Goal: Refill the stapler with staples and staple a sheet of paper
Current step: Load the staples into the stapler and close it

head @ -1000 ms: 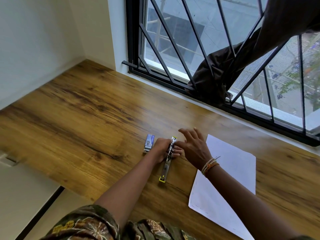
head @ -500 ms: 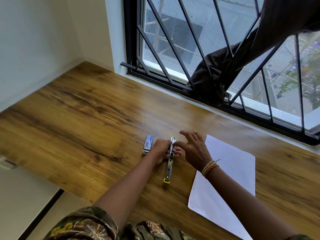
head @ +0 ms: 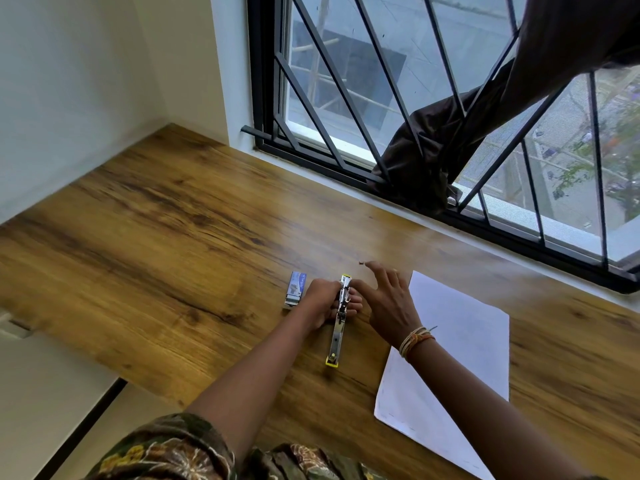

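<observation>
1. The stapler (head: 338,320) lies opened out flat on the wooden worktop (head: 166,237), just below the middle of the frame. Its metal body runs from a yellow tip near the hands down to a yellow end nearer the person.
2. The left hand (head: 320,303) has its fingers curled round the upper part of the stapler, a grip that holds it against the worktop.
3. The right hand (head: 389,299) sits just right of the stapler, its palm down and its fingers spread and stretched toward the upper left. Its thumb side meets the stapler beside the left hand's fingers; I cannot tell whether it pinches anything there.
4. A small brown speck (head: 361,262) lies on the worktop just beyond the right hand's fingertips; it is too small to tell what it is.
5. The staple box (head: 296,289), blue and white, lies just left of the left hand, with its lower end slid open to show a metal strip.
6. The sheet of paper (head: 460,344) lies flat to the right of the stapler, partly under the right forearm.
7. Thread bands (head: 415,339) circle the right wrist.
8. A barred window (head: 346,98) fills the upper right of the frame, with dark cloth (head: 433,150) bunched through its bars.
</observation>
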Demonstrator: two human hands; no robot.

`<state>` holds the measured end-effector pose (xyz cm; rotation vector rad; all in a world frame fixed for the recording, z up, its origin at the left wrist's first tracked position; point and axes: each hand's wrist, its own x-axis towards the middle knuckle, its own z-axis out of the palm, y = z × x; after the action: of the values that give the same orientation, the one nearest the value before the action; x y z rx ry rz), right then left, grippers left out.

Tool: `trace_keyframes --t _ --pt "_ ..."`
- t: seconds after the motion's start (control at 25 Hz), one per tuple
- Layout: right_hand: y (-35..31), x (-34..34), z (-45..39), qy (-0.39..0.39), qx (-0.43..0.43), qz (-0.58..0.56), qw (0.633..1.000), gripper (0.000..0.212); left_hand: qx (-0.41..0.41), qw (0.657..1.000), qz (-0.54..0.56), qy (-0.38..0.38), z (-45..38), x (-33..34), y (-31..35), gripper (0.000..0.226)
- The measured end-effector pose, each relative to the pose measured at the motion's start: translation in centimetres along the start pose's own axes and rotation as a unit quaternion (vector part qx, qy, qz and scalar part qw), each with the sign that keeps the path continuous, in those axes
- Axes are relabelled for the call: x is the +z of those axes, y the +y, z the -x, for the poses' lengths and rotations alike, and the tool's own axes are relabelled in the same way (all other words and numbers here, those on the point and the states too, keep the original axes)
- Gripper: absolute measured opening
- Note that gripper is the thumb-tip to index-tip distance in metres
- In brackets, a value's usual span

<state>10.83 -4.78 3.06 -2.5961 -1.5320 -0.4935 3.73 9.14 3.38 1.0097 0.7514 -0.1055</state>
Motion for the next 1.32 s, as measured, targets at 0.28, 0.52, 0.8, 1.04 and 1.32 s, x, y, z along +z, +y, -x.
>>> trace_keyframes --t 0.28,0.52,0.8,1.04,1.32 --pt "-1.3 -0.3 1.4 -0.038 0.061 -0.223 0.972 0.064 0.003 1.0 -0.001 0.006 -0.2 0.1 -0.2 0.022" --pt "-3.4 -0.5 2.0 0.014 0.153 -0.413 0.898 0.059 0.003 1.0 -0.016 0.022 -0.6 0.0 -0.3 0.019" --pt "-3.4 0.8 0.5 -0.007 0.339 -0.462 0.819 0.073 0.005 0.998 -0.043 0.053 -1.1 -0.1 -0.5 0.02" --pt "-3.4 1.4 -0.1 0.008 0.385 -0.448 0.806 0.065 -0.008 0.999 -0.031 0.034 -1.4 -0.1 -0.5 0.025" --pt "-3.3 0.2 2.6 -0.021 0.164 -0.382 0.909 0.061 -0.006 0.999 -0.003 0.042 -1.3 0.1 -0.7 0.021"
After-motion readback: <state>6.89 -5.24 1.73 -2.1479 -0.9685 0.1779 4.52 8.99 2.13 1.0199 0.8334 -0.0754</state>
